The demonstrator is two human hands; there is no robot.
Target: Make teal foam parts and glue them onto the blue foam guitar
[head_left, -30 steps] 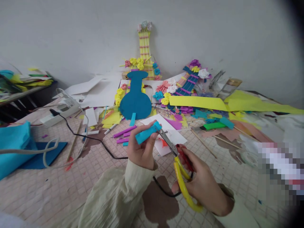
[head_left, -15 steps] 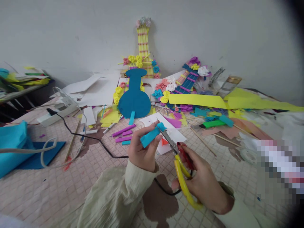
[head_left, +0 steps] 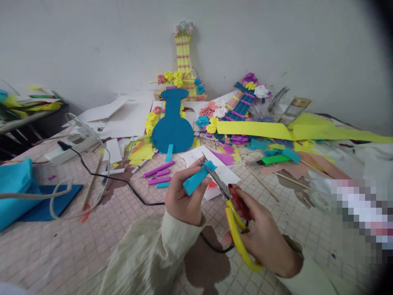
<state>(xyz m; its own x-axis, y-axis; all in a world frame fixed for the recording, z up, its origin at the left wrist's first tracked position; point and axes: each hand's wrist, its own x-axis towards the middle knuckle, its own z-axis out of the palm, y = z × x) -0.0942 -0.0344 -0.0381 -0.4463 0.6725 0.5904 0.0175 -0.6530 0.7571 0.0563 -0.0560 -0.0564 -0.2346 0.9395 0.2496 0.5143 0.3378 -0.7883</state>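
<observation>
One turquoise paper strip [head_left: 194,182] is held up above the bench [head_left: 76,254], clamped between the thumb and fingers of the left hand [head_left: 183,200], its upper right end against the blades of the scissors [head_left: 226,192]. The right hand [head_left: 265,235] has its fingers closed around the scissors' handles, one yellow and one red, with the thumb at the yellow loop. The blades point up and to the left; how far they are parted at the paper is hard to tell.

Behind the left hand, several purple paper strips [head_left: 159,168] lie on the bench near a white sheet [head_left: 227,174], which carries an orange scrap [head_left: 212,184]. Farther back stands a dark blue guitar-shaped cutout [head_left: 172,127], a small light blue strip [head_left: 169,153] at its lower edge. A yellow guitar-shaped craft [head_left: 183,55] with paper flowers leans against the wall behind it. To the right, a long yellow paper band [head_left: 254,130] stretches across the clutter, with a green-handled cutter [head_left: 274,160] in front of it. A power strip [head_left: 64,150] sits at the left, a black cord [head_left: 132,188] trailing from it.
</observation>
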